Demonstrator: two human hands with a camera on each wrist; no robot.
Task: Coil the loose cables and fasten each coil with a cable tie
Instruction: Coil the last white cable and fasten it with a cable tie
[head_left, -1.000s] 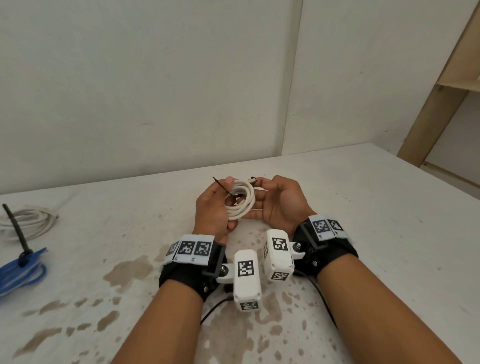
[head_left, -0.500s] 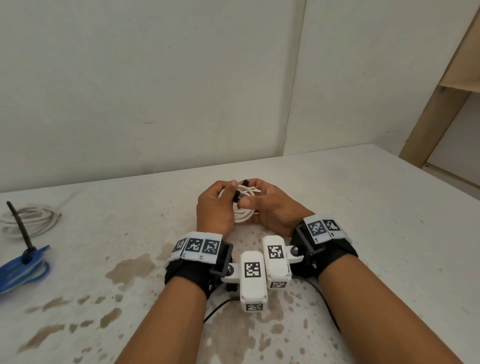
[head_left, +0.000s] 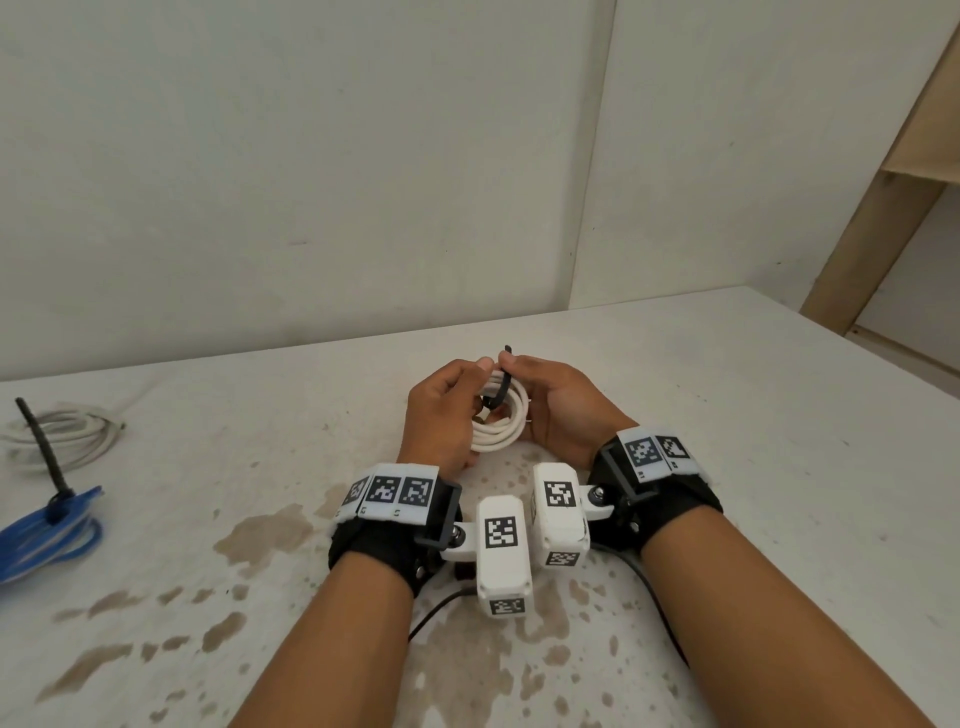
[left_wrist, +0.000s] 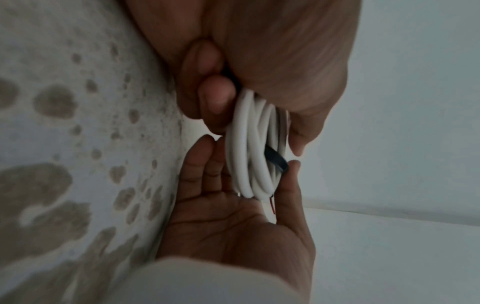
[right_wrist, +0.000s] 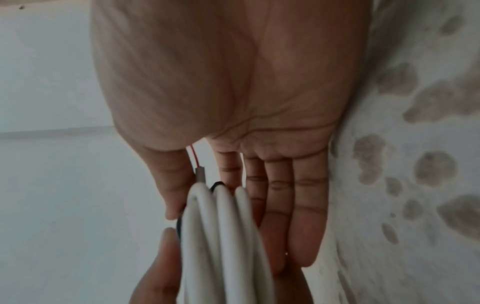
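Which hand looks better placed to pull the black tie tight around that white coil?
Probably the right hand: its thumb and forefinger pinch the thin black plastic cable tie, while the left hand grips the coiled white cable.

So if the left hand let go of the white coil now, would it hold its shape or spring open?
Likely it would spring loose a bit: the black tie looks only looped around the white coil, not visibly cinched. The loops lie unevenly in the left wrist view, suggesting a somewhat stiff cable. It probably weighs little, since the left hand and right hand hold it with fingertips.
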